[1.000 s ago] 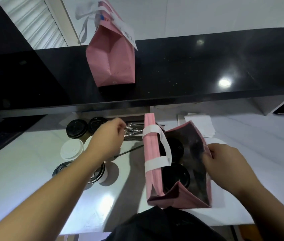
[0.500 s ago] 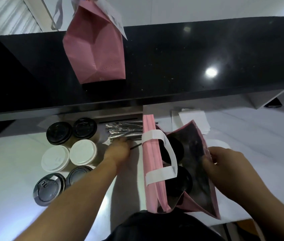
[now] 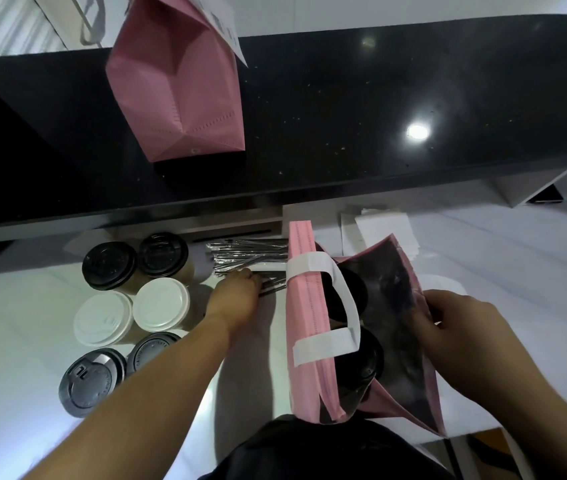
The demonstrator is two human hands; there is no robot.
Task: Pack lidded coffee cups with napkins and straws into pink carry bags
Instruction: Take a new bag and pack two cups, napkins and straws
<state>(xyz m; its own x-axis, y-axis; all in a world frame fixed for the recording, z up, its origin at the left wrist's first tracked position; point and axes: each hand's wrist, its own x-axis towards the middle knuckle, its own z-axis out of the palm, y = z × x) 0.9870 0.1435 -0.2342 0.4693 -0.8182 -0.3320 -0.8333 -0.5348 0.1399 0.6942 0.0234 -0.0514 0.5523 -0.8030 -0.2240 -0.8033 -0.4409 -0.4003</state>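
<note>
Pink bag sits mid-frame with two lidded cups already in. Our right hand pinches its side open while our left hand curls onto the straws. Six cups wait at left, napkins untouched we reckon.

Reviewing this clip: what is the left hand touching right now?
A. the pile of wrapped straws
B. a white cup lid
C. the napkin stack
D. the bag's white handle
A: the left hand rests its fingers on the pile of wrapped straws, beside the open pink bag that the right hand holds open.
</note>
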